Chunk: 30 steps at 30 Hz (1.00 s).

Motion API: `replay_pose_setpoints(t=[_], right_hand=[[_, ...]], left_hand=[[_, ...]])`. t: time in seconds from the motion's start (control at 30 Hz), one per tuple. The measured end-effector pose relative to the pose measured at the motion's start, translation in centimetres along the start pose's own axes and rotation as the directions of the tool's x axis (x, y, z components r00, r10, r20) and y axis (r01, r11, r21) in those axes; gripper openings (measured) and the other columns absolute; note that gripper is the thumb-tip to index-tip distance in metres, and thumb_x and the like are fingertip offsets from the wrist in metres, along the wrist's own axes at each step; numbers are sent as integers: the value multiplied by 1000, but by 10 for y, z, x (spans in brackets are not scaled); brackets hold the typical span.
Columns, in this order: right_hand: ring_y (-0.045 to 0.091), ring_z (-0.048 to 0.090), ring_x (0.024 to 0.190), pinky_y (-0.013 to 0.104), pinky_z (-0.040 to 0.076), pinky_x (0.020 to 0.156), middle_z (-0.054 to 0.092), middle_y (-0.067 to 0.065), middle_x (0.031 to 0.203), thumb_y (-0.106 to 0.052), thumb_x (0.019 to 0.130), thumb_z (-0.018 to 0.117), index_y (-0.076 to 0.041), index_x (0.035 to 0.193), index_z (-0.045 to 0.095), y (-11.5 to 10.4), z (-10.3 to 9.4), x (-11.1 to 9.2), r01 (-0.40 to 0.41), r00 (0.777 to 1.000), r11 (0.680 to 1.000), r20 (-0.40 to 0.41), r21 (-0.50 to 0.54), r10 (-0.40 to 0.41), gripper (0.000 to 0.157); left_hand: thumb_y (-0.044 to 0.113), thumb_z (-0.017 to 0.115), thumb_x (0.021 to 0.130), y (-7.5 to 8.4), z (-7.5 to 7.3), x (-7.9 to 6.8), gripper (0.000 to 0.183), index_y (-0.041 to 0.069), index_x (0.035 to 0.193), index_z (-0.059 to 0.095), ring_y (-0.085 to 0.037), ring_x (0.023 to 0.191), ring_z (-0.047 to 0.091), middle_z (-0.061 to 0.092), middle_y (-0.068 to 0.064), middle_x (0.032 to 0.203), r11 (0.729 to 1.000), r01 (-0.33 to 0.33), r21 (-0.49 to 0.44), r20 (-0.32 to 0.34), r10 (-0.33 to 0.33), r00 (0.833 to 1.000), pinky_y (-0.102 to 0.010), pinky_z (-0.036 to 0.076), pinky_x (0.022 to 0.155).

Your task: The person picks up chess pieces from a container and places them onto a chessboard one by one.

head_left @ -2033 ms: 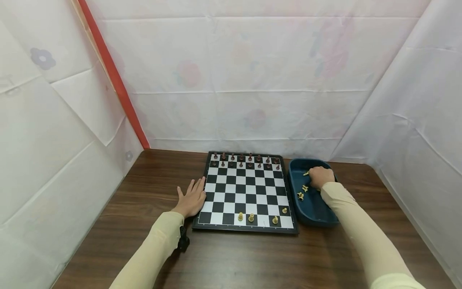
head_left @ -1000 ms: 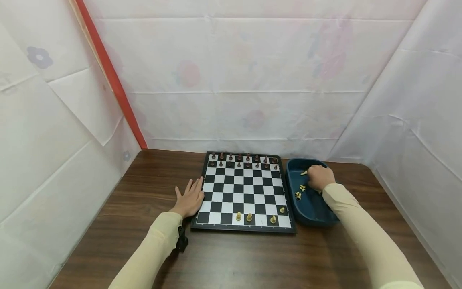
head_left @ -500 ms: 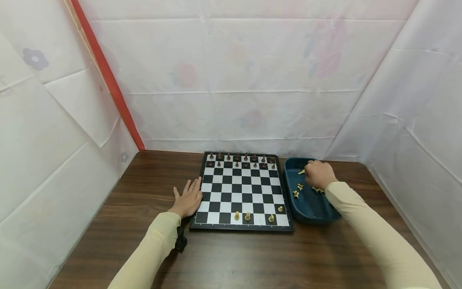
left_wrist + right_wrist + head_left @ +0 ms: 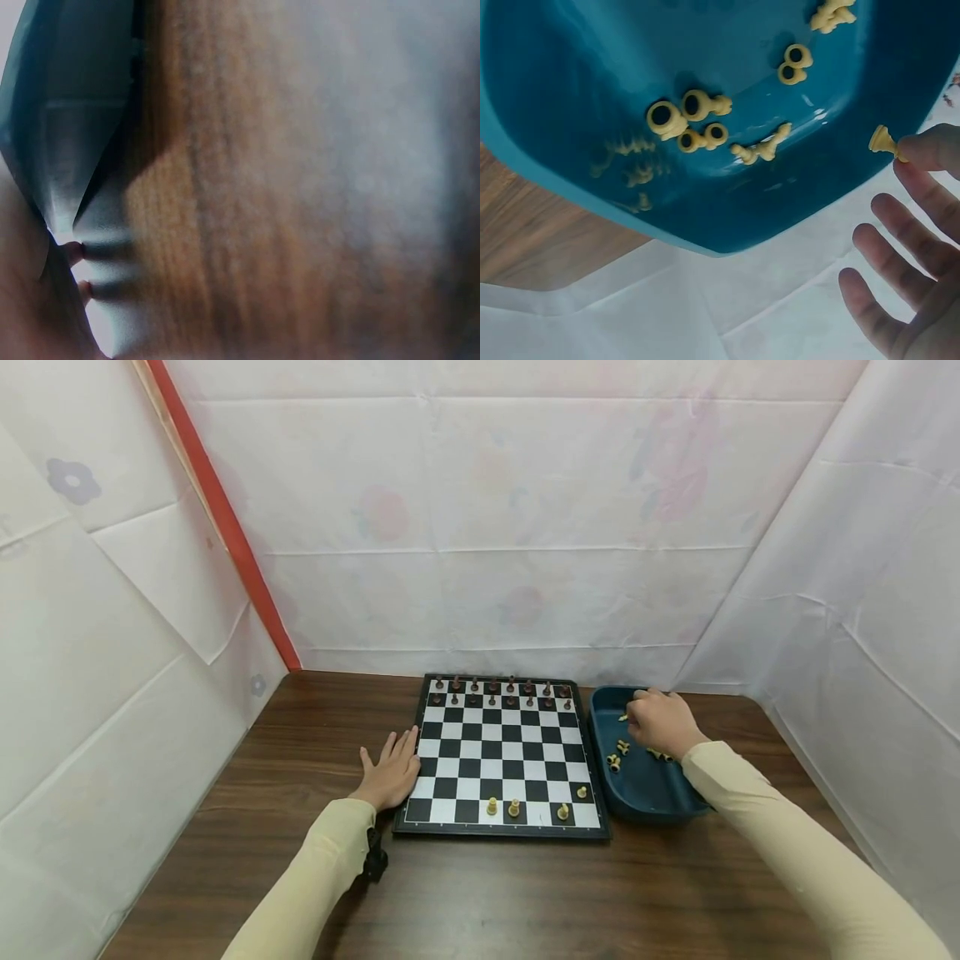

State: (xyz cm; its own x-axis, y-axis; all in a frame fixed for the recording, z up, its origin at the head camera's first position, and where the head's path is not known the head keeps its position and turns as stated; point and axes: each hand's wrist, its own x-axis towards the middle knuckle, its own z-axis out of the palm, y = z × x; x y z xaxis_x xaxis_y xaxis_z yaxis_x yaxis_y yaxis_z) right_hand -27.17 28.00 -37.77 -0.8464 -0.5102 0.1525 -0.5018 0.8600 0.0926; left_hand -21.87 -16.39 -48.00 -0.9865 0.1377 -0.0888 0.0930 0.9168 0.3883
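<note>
moved off the loose pieces [image 4: 696, 106], the right hand [image 4: 664, 723] pinches a chess piece [image 4: 883, 140] over the tray [image 4: 651, 795], the board [image 4: 502, 752] to its left.

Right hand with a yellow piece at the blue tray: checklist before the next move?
1. Grip: right hand pinches yellow piece: ok.
2. Which piece it is: cannot tell.
3. Clearance over the blue tray rim: cannot tell.
4. Board support: left hand rests at the left edge of the chessboard: ok.
5. Dark pieces fill both far rows: ok.
6. Near two rows filled: not ok, only four standing yellow pieces.
</note>
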Motion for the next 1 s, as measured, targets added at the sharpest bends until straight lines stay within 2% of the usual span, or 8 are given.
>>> replay_pose_setpoints(t=[0.17, 0.4, 0.73, 1.0], right_hand=[[23, 52, 67, 41, 47, 59, 58, 3, 78, -11, 77, 74, -9, 77, 70, -10, -7, -2, 34, 998, 999, -55, -14, -34, 4], [17, 48, 64, 33, 38, 51, 57, 0, 77, -12, 76, 75, -13, 73, 69, -36, -17, -3, 99, 988, 995, -123, 0, -98, 6], [14, 52, 73, 33, 44, 60, 60, -4, 83, -20, 77, 76, -20, 72, 68, -85, -14, -4, 136, 991, 986, -30, 96, -133, 9], [12, 53, 76, 32, 41, 61, 59, -7, 83, -24, 76, 78, -24, 71, 68, -108, 6, -6, 172, 983, 976, 33, 135, -178, 11]], left_hand=[[28, 21, 103, 0, 0, 0, 57, 8, 154, 8, -37, 144, 5, 16, -17, 157, 1000, 0, -11, 3, 0, 1000, -70, -13, 100], [28, 20, 102, -2, -1, 1, 57, 8, 154, 7, -37, 144, 4, 15, -17, 157, 1000, -5, -13, 5, 5, 1000, -70, -13, 100], [27, 23, 103, -2, -2, 0, 56, 8, 154, 8, -36, 144, 5, 17, -16, 157, 1000, 3, -8, -2, -3, 1000, -70, -12, 100], [29, 23, 103, -1, -2, -3, 57, 8, 154, 7, -36, 144, 5, 17, -16, 157, 1000, 13, -7, 1, -13, 1000, -69, -13, 101]])
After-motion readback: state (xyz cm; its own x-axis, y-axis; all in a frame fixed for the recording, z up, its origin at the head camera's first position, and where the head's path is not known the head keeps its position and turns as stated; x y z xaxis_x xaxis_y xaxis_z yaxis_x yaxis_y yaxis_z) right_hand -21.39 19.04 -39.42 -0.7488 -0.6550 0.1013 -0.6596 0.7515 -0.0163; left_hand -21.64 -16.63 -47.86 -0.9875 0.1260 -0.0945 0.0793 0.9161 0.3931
